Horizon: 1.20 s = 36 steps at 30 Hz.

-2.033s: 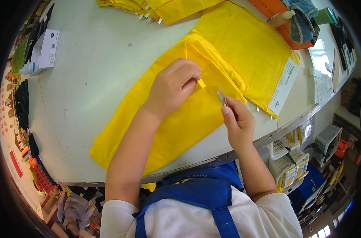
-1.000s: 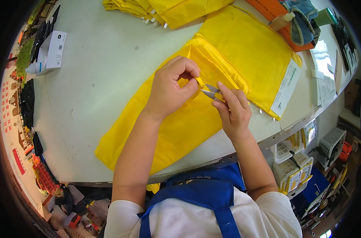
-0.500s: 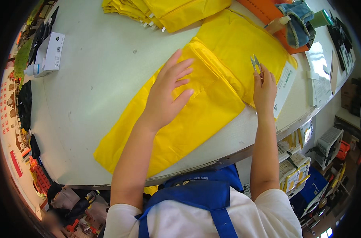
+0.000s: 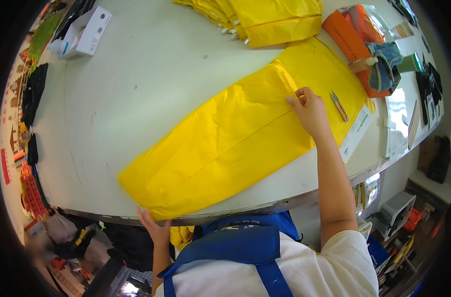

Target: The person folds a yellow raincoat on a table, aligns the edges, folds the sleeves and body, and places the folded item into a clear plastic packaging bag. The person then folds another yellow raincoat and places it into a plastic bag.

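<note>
A long folded piece of yellow cloth point(image 4: 225, 143) lies slantwise on the worktable, over a second yellow cloth piece point(image 4: 314, 64) at the right. My right hand point(image 4: 310, 110) has its fingers curled and pinches the edge of the long piece at its upper right end. At the table's front edge, my left hand point(image 4: 155, 228) is beside the long piece's near left corner, thumb apart from the fingers. Its fingertips look to be touching the cloth there. A pair of thread snips point(image 4: 339, 106) rests on the second cloth piece, right of my right hand.
A pile of folded yellow cloth point(image 4: 280, 22) sits at the far side. An orange box point(image 4: 346, 42) with a blue denim cloth point(image 4: 384, 64) stands far right. A printed white sheet point(image 4: 356, 133) lies near the snips. A white box point(image 4: 89, 32) stands far left.
My right hand has put the snips down on the cloth and moved left to the long piece's edge. The left hand has dropped to the near left corner. The long piece lies flatter.
</note>
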Motion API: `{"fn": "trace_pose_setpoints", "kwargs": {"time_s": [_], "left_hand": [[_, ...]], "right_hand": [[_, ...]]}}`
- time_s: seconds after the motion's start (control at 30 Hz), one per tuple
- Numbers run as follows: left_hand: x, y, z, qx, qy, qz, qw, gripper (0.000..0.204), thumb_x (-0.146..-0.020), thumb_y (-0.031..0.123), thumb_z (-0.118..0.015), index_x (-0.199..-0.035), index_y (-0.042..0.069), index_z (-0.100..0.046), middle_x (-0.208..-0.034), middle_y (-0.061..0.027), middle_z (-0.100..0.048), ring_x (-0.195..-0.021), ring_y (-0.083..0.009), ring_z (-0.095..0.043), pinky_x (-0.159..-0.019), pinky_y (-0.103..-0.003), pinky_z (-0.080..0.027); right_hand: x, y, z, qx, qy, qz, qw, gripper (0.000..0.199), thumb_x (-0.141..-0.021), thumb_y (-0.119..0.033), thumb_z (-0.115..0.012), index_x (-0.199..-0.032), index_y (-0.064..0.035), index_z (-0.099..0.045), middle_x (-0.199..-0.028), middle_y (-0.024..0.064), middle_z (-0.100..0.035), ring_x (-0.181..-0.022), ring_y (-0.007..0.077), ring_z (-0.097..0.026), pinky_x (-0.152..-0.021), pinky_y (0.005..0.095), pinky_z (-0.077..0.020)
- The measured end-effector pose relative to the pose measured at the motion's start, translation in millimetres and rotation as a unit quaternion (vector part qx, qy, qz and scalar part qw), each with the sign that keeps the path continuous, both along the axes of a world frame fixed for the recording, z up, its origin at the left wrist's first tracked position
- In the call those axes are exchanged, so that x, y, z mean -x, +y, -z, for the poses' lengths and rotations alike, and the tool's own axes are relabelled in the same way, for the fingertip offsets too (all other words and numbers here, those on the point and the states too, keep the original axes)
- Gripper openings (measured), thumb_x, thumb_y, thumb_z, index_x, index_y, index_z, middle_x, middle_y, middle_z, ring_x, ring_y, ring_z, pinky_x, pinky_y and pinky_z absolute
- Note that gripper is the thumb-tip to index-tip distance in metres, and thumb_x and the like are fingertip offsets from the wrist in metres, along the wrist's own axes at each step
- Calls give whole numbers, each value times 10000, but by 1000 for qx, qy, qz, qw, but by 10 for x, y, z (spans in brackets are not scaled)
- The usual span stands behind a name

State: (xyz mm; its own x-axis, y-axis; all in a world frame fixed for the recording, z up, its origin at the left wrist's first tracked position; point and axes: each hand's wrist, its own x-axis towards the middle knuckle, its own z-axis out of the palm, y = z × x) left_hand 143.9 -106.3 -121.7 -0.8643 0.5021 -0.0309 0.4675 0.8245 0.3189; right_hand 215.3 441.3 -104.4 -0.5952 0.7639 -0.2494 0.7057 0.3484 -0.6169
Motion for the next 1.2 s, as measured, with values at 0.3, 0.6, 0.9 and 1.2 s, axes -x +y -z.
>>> {"fn": "trace_pose_setpoints", "kwargs": {"time_s": [0.3, 0.6, 0.9, 1.2], "left_hand": [[366, -308, 127, 8, -1, -56, 998, 576, -766, -69, -590, -1310, 83, -473, -1116, -149, -462, -1011, -316, -532, -879, -351, -447], [1158, 484, -153, 50, 51, 50, 996, 527, -920, 359, -465, -1410, 172, -405, -1538, -167, -164, -1396, -413, -157, -1113, -532, -124], [1287, 681, 309, 109, 76, 27, 991, 553, -917, 379, -479, -1437, 234, -360, -1554, -128, -139, -1420, -375, -109, -1108, -571, -77], [935, -69, 293, -117, -217, -331, 911, 612, -888, 305, -600, -1386, 48, -353, -1397, -221, -345, -1251, -317, -400, -1010, -427, -373]], "right_hand": [[11, 193, -47, -37, 21, -67, 997, 229, -876, -208, -600, -897, 6, -521, -780, 192, -575, -723, 333, -549, -669, 372, -436], [306, -142, 56, -426, -90, -84, 896, 334, -888, -297, -597, -1169, -127, -531, -1255, 133, -528, -1159, 325, -494, -919, 486, -398], [505, -692, 631, -376, -154, -219, 887, 580, -922, -518, -415, -1451, -309, -304, -1565, 38, -133, -1422, 403, -40, -1084, 625, 23], [736, -1418, 67, -22, 269, -180, 946, 680, -966, -440, -391, -1482, -52, -177, -1554, 166, -98, -1439, 327, -48, -1150, 450, -53]]}}
